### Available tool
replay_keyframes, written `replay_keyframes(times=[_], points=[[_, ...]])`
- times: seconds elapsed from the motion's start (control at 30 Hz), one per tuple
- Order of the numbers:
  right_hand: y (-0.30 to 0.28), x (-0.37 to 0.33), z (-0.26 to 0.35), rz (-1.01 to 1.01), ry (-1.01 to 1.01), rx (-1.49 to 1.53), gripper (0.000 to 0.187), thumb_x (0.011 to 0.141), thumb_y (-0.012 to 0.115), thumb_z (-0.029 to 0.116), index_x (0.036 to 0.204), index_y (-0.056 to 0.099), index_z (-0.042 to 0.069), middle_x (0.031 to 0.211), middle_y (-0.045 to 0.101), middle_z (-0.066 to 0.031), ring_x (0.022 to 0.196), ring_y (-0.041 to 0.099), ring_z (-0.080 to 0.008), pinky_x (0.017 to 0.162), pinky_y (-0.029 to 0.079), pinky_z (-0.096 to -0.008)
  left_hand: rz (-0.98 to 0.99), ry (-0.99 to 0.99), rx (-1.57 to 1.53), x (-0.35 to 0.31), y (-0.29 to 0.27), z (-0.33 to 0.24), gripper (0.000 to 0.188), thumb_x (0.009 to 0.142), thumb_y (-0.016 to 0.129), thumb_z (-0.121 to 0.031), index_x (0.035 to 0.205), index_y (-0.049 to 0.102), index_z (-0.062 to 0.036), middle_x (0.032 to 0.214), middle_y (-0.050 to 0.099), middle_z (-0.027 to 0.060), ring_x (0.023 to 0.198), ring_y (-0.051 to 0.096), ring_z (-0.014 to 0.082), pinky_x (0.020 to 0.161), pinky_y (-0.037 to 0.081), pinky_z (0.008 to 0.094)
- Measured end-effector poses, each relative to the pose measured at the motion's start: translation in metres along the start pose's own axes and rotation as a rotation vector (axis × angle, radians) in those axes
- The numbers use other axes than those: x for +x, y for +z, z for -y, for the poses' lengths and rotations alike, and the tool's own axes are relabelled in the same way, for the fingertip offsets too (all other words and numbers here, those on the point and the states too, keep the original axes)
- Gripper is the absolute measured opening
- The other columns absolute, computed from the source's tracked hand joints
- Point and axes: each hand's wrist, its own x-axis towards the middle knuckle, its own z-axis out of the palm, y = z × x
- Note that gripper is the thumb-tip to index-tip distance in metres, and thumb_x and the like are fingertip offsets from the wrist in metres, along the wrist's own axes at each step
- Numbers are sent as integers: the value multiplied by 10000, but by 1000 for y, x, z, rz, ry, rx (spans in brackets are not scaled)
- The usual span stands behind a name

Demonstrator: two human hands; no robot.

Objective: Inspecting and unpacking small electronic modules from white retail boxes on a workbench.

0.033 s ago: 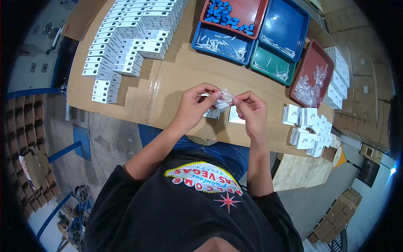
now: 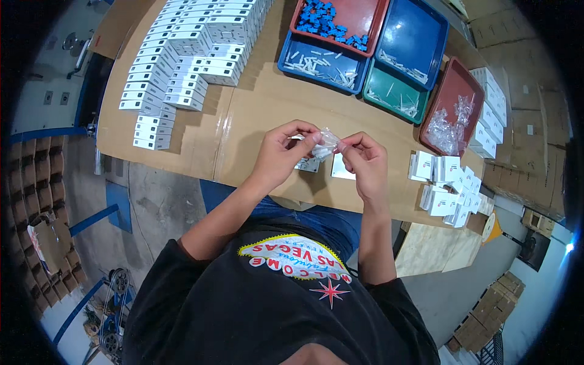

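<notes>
Over the front part of the cardboard-covered table, a small clear plastic bag point(image 2: 328, 139) with white pieces inside is pinched between both hands. My left hand point(image 2: 286, 149) grips one side of it with thumb and forefinger. On the other side, my right hand point(image 2: 365, 161) holds the bag's edge the same way. Beneath the hands lie a small white box point(image 2: 308, 165), partly covered by my left hand, and a flat white piece point(image 2: 342, 167), partly behind my right hand. What exactly the white pieces in the bag are is too small to tell.
Stacked white boxes point(image 2: 182, 79) fill the table's left side. Behind my hands stand a red tray point(image 2: 372, 48) of blue parts, blue trays point(image 2: 359, 90) and a green tray point(image 2: 371, 96) with white sticks. Right are a red tray point(image 2: 433, 109) of plastic bags and piled small boxes point(image 2: 447, 182).
</notes>
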Motion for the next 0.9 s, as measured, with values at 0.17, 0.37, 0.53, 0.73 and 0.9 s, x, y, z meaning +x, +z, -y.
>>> replay_keyframes(times=[0.17, 0.37, 0.53, 0.73, 0.9], points=[[2, -1, 3, 34, 0, 6, 58, 949, 685, 10, 1005, 680, -6, 909, 716, -24, 760, 607, -38, 615, 429, -198, 28, -8, 26, 1, -3, 3, 197, 1006, 694, -133, 1150, 723, -2, 1002, 733, 48, 868, 679, 93, 752, 565, 250], [7, -3, 3, 23, -9, -63, 99, 951, 699, 16, 1047, 689, -4, 927, 711, -15, 802, 634, -44, 647, 457, -200, 35, -11, -16, -1, -1, 5, 206, 1006, 695, -134, 1164, 726, -4, 1038, 746, 49, 888, 681, 92, 759, 555, 251], [8, -5, 4, 6, 1, -70, 117, 950, 700, 12, 1066, 700, -7, 919, 711, -12, 784, 628, -35, 638, 449, -194, 78, -27, 40, -3, -2, 3, 193, 1021, 662, -106, 1173, 706, 6, 1110, 736, 75, 994, 696, 128, 809, 589, 272], [9, -8, -1, -9, -43, -48, 68, 946, 695, -1, 1014, 690, -7, 904, 710, -11, 759, 611, -33, 626, 443, -195, 82, 6, 54, -7, 0, 4, 187, 1022, 661, -97, 1171, 708, 5, 1074, 742, 67, 975, 694, 118, 824, 571, 264], [11, -8, -7, -12, -116, -77, 57, 944, 692, -2, 1000, 685, 1, 909, 701, 3, 741, 583, -17, 605, 428, -189, 65, 9, 64, -9, 1, 5, 187, 1018, 663, -89, 1171, 707, 8, 1080, 741, 65, 978, 690, 112, 825, 566, 261]])
